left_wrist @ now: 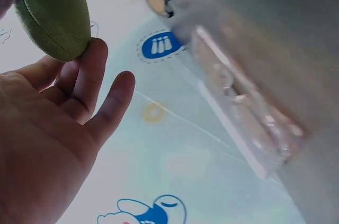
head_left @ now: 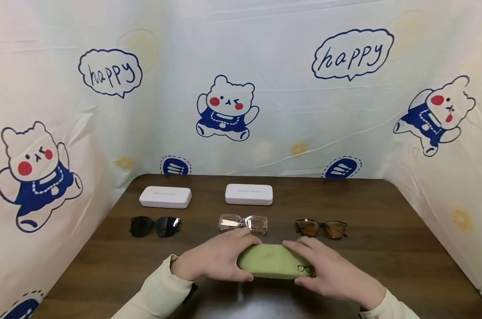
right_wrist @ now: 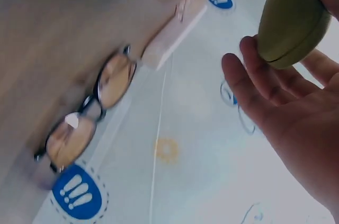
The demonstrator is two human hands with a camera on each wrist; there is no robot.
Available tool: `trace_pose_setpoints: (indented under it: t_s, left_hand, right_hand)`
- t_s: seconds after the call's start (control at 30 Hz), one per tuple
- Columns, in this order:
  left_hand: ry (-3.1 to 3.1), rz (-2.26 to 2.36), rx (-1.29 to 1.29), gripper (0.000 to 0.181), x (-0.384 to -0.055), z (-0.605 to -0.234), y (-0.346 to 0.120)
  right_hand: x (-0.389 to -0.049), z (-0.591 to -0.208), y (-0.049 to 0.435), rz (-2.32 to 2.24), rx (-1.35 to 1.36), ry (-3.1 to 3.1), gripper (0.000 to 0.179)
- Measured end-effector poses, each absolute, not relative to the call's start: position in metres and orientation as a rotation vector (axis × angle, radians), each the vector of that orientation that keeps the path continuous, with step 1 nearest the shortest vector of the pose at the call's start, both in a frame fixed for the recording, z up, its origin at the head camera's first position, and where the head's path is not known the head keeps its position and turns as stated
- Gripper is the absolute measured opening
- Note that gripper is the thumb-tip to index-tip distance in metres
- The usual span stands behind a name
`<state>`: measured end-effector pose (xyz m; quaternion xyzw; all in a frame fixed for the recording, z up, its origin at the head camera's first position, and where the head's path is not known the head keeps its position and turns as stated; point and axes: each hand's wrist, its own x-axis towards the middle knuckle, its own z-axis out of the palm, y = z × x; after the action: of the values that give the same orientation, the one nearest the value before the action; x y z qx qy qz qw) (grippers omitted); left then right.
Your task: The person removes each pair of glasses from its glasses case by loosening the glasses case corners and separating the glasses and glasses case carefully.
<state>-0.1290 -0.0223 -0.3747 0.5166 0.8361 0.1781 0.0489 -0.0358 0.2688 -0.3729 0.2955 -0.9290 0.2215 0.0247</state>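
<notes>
A green glasses case [head_left: 270,261] with a small glasses emblem is held between both hands near the table's front. My left hand [head_left: 221,257] grips its left end, thumb in front and fingers behind. At the other end my right hand [head_left: 330,270] holds it the same way. Both wrist views show the closed case [left_wrist: 55,15] between thumb and fingers. Just beyond the hands lie clear-framed glasses [head_left: 242,223], partly covered by the left hand's fingers in the head view. Brown-tinted glasses [head_left: 320,228] lie behind the right hand, and black sunglasses [head_left: 154,226] rest at the left.
Two white glasses cases stand shut at the back of the dark wooden table [head_left: 384,212]: one at left [head_left: 165,197], one in the middle [head_left: 248,195]. A printed curtain [head_left: 280,110] with bears hangs round the table's back and sides.
</notes>
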Motion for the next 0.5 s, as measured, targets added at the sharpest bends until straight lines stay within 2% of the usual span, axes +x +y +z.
trace_pose_setpoints:
  t_s: [0.23,0.5]
  left_hand:
    - [2.572,0.609,1.560,0.069,-0.150,-0.346,0.005]
    - [2.620,0.633,1.538,0.068,-0.194,-0.314,0.052]
  right_hand:
    - [-0.052,-0.347,0.297,0.796,0.740,-2.814,0.076]
    - [-0.088,-0.314,0.336,0.730,0.612,-2.808,0.074]
